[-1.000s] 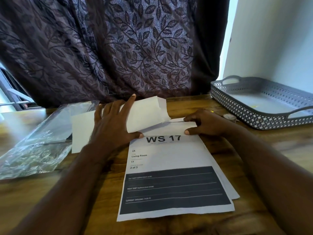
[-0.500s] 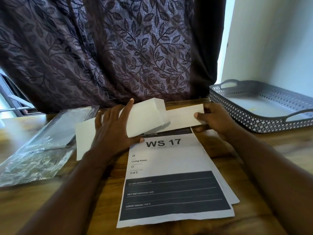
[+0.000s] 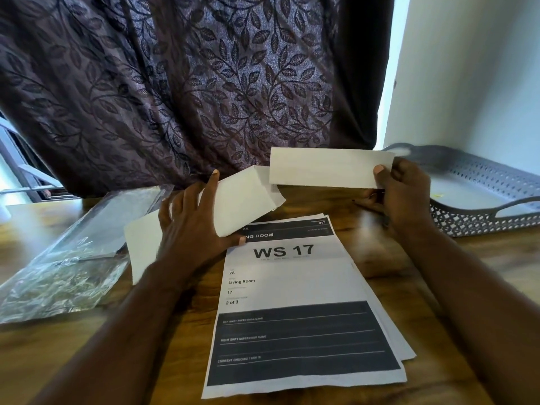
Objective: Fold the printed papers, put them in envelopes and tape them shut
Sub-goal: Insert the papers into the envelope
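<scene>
**Folded sheet at the mouth of the envelope**

My right hand (image 3: 400, 194) pinches the folded paper (image 3: 327, 168) by its right end, thumb on the side facing me and fingers behind. The strip is held up off the bench (image 3: 87, 361) toward its far edge. Its long axis runs left to right, almost level, and its free left end points at the envelope (image 3: 248, 200).

My left hand (image 3: 193, 226) grips that envelope around its middle, with the thumb at its near edge and the forefinger stretched along its top. The envelope slants from near-left to far-right. Its open end is turned to the right, just beside the left end of the folded paper; I cannot tell whether the two touch.

Below both hands, the stack of printed papers (image 3: 292, 282) lies flat, running from mid-bench to the near edge, with "WS 17" on the top sheet. A clear plastic bag (image 3: 67, 258) lies by the left edge, and a grey perforated tray (image 3: 482, 200) sits at the far right corner.
</scene>
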A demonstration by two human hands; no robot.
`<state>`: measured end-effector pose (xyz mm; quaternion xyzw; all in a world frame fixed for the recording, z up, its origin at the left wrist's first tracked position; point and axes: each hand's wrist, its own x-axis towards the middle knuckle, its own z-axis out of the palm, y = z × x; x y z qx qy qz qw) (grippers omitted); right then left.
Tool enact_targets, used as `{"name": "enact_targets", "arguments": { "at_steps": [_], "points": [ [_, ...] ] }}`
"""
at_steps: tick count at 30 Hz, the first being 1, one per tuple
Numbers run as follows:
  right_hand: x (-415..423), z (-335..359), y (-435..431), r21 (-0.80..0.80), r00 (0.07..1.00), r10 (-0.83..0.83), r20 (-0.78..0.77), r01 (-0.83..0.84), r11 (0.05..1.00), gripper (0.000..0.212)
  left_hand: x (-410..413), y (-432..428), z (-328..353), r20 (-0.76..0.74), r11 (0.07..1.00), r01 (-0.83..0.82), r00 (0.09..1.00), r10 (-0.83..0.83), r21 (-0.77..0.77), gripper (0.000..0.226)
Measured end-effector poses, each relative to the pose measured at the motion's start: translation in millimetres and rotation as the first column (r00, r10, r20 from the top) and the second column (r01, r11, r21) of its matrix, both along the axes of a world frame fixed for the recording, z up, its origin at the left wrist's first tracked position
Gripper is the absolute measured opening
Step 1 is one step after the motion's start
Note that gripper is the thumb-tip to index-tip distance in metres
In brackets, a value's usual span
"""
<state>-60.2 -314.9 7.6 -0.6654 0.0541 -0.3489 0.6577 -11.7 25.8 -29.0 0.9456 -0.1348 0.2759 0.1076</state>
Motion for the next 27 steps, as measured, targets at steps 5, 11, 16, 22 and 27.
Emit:
{"name": "enact_targets", "arguments": {
  "at_steps": [5, 11, 16, 22, 27],
  "points": [
    [1, -3, 3, -0.182, 1.000, -0.002, -0.005, 0.001, 0.983, 0.007, -1, 0, 1, 0.013, 1.000, -0.002, 1.000, 0.002, 0.005, 0.135],
    [4, -6, 6, -0.100, 0.988, 0.152, -0.003, -0.151, 0.983, 0.019, -5, -8, 0, 0.061, 0.997, 0.052, 0.997, -0.056, 0.065, 0.135],
    [1, -6, 20, -0.129, 0.977, 0.202, -0.060, -0.209, 0.969, 0.016, -9, -14, 0, 0.096, 0.990, 0.093, 0.990, -0.104, 0.107, 0.133],
    [-5, -12, 40, -0.282, 0.956, 0.259, -0.137, -0.288, 0.915, 0.010, -18, -37, -1, 0.105, 0.974, 0.178, 0.975, -0.194, 0.140, 0.127],
    [-5, -14, 55, -0.359, 0.924, 0.312, -0.223, -0.376, 0.854, 0.009, -20, -44, -3, 0.101, 0.969, 0.206, 0.970, -0.221, 0.138, 0.127]
  ]
}}
